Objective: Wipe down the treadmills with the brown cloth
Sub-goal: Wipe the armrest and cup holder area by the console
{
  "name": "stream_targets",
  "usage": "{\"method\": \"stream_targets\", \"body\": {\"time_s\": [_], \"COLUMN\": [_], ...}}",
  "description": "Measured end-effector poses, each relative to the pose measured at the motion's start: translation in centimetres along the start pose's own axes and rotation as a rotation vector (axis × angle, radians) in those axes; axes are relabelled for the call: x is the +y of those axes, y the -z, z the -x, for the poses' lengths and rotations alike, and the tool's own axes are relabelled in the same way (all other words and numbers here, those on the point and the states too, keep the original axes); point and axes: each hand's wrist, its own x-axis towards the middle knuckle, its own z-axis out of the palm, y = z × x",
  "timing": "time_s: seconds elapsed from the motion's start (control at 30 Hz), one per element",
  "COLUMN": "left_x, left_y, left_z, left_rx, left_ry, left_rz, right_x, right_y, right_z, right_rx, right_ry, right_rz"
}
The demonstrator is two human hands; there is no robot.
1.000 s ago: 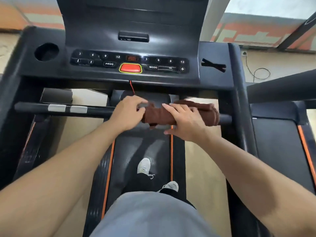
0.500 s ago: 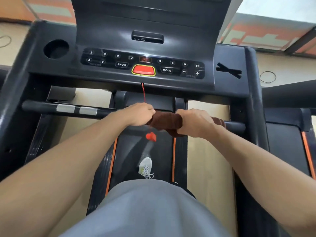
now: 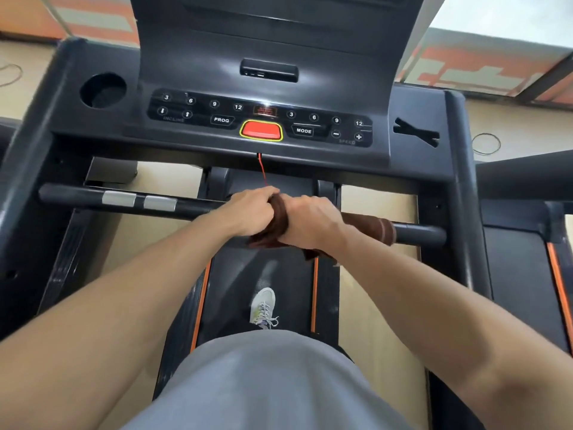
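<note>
The brown cloth (image 3: 369, 226) is wrapped round the black front handlebar (image 3: 186, 207) of the treadmill, right of its middle. My left hand (image 3: 248, 212) grips the cloth's left end on the bar. My right hand (image 3: 310, 220) grips the cloth just beside it, and the two hands almost touch. The cloth's right part stays wrapped on the bar past my right wrist, and a loose corner hangs below my hands. The bar's right end (image 3: 418, 234) is bare.
The treadmill console (image 3: 260, 119) with its red stop button (image 3: 261, 130) stands just beyond the bar, and a red safety cord (image 3: 263, 172) hangs from it down to my hands. A cup hole (image 3: 104, 90) lies at the left. A second treadmill (image 3: 521, 274) stands at the right. My shoe (image 3: 263, 305) is on the belt.
Both hands closed round the cloth and drew together, bunching its left part. My right hand slid left along the bar. The red clip seen below the bar half a second ago is out of sight.
</note>
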Motion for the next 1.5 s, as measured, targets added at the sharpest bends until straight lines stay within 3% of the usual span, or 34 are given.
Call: {"method": "stream_targets", "body": {"time_s": [0.13,0.23,0.33,0.43,0.63,0.73,0.83,0.9,0.97,1.07,1.13,1.23,1.37,1.5], "left_x": [0.5,1.6,2.0,1.7,1.4,0.6,0.9,2.2,4.4,8.4,10.9,14.0,15.6,15.9], "left_y": [0.1,-0.1,-0.6,-0.6,-1.7,-1.9,-2.7,-3.6,-4.6,-5.5,-5.7,-6.1,-8.8,-13.1], "left_z": [0.2,0.3,0.3,0.4,1.1,1.0,0.8,0.6,0.3,0.3,0.9,1.5,0.9,0.9], "left_rx": [0.004,-0.009,-0.004,0.034,0.272,0.309,0.410,0.505,0.533,0.450,0.354,0.137,-0.303,-0.507], "left_ry": [0.018,0.016,0.018,0.024,-0.044,-0.053,-0.088,-0.211,-0.381,-0.530,-0.542,-0.387,-0.101,-0.050], "left_rz": [-0.013,-0.071,-0.087,-0.017,0.063,0.107,0.012,-0.045,0.003,0.166,0.281,0.317,0.165,0.444], "right_x": [4.7,11.0,13.9,11.3,0.2,2.6,8.6,12.4,14.3,13.5,12.7,12.1,10.2,9.6], "right_y": [1.4,3.2,4.0,3.2,-0.2,0.0,1.3,1.9,1.9,1.9,2.2,3.1,3.4,1.3], "right_z": [3.0,7.3,9.4,7.5,1.2,2.7,6.5,9.6,12.2,14.6,15.7,18.8,24.3,29.8], "right_rx": [-0.081,-0.269,-0.326,-0.260,0.086,0.057,-0.066,-0.132,-0.092,-0.020,0.058,0.207,0.211,0.322], "right_ry": [-0.044,-0.228,-0.342,-0.264,-0.019,-0.024,-0.219,-0.341,-0.383,-0.387,-0.414,-0.454,-0.455,-0.566], "right_rz": [0.011,0.025,0.086,0.043,-0.023,0.006,0.038,0.055,0.020,-0.083,-0.153,-0.269,-0.325,-0.378]}}
